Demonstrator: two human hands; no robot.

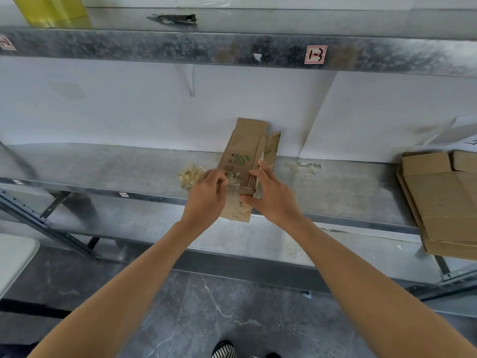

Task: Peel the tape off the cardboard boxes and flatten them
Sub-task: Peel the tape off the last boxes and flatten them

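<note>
A narrow brown cardboard box (244, 153) with a green logo lies lengthwise on the metal shelf (103, 169), its far flaps open and its near end sticking out past the shelf edge. My left hand (206, 200) pinches a strip of clear tape (233, 180) lifted off the box's near end. My right hand (273, 197) grips the box's right side, with the thumb under the near end and the fingers along the side wall.
A crumpled wad of used tape (190, 174) lies on the shelf left of the box. Another clear tape scrap (305, 166) sticks to the shelf on the right. Flattened cardboard sheets (444, 202) are stacked at the far right. An upper shelf (180, 45) runs overhead.
</note>
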